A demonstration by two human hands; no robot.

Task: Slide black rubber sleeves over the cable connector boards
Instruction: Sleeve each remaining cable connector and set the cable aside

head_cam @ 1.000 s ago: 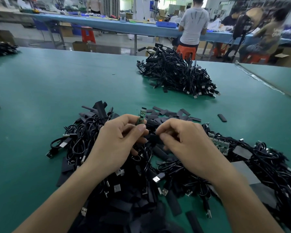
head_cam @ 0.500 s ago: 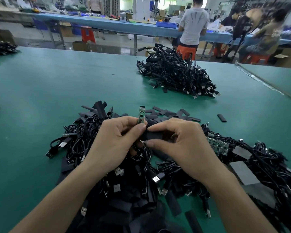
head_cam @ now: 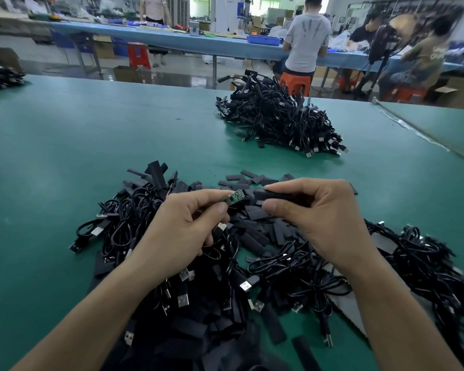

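Left hand (head_cam: 182,231), right hand (head_cam: 327,218): pinched fingers (head_cam: 280,187).

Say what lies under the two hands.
Under the left hand and right hand: a heap of black cables and loose sleeves on the green table. Whatever is directly beneath the palms is covered.

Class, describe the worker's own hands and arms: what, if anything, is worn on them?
Nothing is worn. The left hand and right hand are bare: no gloves or rings. The left forearm and right forearm show no sleeves, watch or wristband down to the frame's edge. Visible nails are short.
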